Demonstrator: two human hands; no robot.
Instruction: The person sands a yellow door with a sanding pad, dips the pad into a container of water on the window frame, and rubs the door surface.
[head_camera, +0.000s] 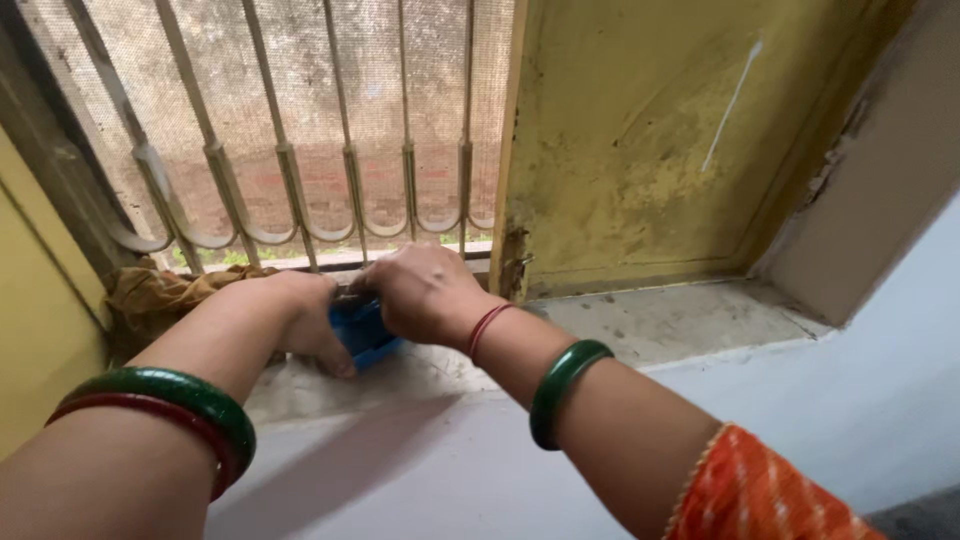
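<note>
Slippage is the likely risk: the small blue object (362, 332), pinched on the window sill (680, 325) between the curled left hand (305, 320) at 9 o'clock and right hand (425, 292) at 3 o'clock, could be pushed off the front edge.

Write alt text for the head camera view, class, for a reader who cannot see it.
Both hands, the left hand and the right hand, close around a small blue object on a grimy window sill. Green bangles circle both forearms. Behind stand a barred, meshed window, a brown cloth and a yellow shutter.
</note>
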